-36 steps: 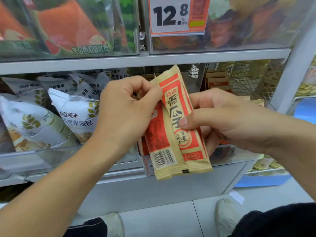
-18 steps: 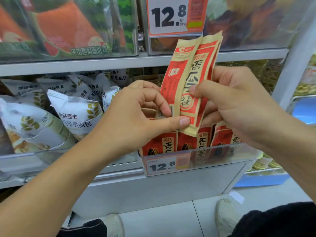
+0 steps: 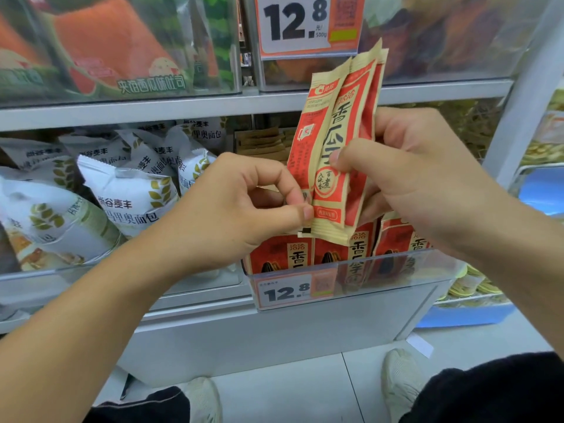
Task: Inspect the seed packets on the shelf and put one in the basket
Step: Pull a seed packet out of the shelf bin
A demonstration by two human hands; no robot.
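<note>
Now both hands pinch seed pkts (image 3: 338, 141) — more in clear bin (image 3: 396, 264).

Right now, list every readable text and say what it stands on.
"12.8": upper price tag.
"12.8": lower price tag.
"香瓜子": held seed packets, pinched by left hand and right hand.
"尚谷麦丰": white bread bag.
Small print on the packets: unreadable.
</note>
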